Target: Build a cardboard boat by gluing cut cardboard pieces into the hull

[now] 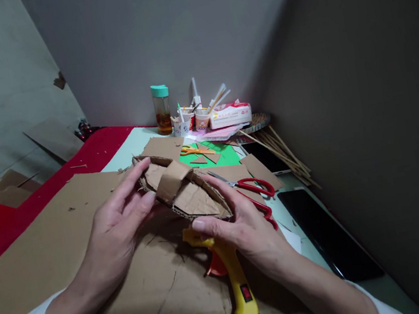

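A small boat-shaped cardboard piece [198, 199], with low corrugated walls and a curved strip bridging its middle, is held up between both hands. My left hand [120, 214] pinches its left tip between thumb and fingers. Around the right end, my right hand [235, 217] has its thumb on the near wall and its fingers behind. Below the piece, a yellow hot glue gun [238, 281] with an orange trigger lies on a large cardboard sheet [135, 287]. Red-handled scissors [254, 187] lie just beyond my right hand, partly hidden by it.
At the back stand a bottle [162, 111] with a teal lid, paper cups [202, 120] holding sticks and a tissue pack [230, 115]. Orange scissors [192, 150] and scraps lie on a green sheet [229, 153]. A black phone-like slab [327, 234] and wooden sticks [279, 153] are at right, beside the wall.
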Demonstrator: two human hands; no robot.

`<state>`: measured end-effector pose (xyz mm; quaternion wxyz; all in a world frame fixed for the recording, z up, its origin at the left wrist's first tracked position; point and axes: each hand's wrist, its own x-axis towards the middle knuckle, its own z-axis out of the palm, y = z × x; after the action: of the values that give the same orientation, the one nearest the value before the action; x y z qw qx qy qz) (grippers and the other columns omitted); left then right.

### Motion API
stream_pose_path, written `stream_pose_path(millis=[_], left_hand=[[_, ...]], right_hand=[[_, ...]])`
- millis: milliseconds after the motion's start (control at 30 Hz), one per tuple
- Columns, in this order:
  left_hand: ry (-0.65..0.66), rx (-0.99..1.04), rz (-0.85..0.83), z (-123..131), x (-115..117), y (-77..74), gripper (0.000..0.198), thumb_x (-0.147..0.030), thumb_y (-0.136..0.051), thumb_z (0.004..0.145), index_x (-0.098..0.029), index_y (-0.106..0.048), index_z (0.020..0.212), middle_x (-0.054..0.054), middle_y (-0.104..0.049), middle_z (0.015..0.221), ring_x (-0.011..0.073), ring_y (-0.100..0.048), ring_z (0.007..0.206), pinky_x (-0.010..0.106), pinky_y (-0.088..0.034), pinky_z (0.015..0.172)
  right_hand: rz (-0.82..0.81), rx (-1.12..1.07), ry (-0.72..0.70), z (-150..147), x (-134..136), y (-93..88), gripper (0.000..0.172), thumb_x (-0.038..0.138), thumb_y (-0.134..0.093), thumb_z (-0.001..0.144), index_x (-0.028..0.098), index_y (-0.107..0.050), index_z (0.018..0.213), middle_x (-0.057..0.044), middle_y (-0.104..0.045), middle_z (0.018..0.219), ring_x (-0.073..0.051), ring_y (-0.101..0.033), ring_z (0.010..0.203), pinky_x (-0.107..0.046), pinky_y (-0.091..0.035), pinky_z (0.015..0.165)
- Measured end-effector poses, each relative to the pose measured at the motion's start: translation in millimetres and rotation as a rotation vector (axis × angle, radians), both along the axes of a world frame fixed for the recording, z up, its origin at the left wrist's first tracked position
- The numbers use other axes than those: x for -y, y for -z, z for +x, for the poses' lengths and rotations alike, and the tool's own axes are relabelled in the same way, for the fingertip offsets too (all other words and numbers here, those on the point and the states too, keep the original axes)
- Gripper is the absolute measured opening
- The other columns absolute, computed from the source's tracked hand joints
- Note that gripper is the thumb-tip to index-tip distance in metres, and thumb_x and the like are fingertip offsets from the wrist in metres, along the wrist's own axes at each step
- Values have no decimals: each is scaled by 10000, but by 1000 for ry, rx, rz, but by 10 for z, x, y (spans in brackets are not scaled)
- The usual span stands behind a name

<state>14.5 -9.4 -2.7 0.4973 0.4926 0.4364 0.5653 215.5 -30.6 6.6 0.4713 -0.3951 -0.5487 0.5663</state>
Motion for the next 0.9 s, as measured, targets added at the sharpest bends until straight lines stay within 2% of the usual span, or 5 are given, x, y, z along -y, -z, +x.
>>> stream_pose_path(millis=[267,367,467,700,900], left_hand=[[95,-48,-23,-30,31,-41,272,-402,-788,881,-249,-720,1096,-16,-814,1022,148,-785,804,182,-640,725],[105,-69,-29,-41,38,-54,253,-415,-761,898,-254,-714,1087,-22,-797,950,161,-772,716,239,-663,677],[144,-95,1,-66,25,-39,236,-430,-725,920,-280,-722,1102,-17,-781,981,167,-759,725,262,-667,672],[96,-167,69,-85,-11,-19,228,-358,-803,843,-260,-737,1038,-43,-733,792,118,-708,588,178,-599,585],[-9,-128,10,-97,-3,-76,278,-349,-804,832,-210,-704,1050,-35,-693,714,114,-672,547,182,-564,524]], right_hand=[[25,27,98,18,5,25,778,210,-901,717,276,-534,1400,-14,-613,1463,-186,-559,1365,-287,-437,1136],[-89,-51,88,2,8,18,815,208,-927,674,314,-538,1382,-16,-733,1233,-186,-733,1014,-298,-584,866],[-241,-176,13,1,-1,-1,889,212,-939,662,311,-478,1415,21,-761,830,-131,-681,589,-250,-555,582],[-233,-237,-22,21,-37,19,949,217,-932,686,236,-400,1471,26,-725,745,-94,-618,532,-198,-494,532],[-147,-207,86,80,-44,106,528,289,-799,857,230,-528,1306,21,-670,792,-103,-593,627,-204,-484,568]])
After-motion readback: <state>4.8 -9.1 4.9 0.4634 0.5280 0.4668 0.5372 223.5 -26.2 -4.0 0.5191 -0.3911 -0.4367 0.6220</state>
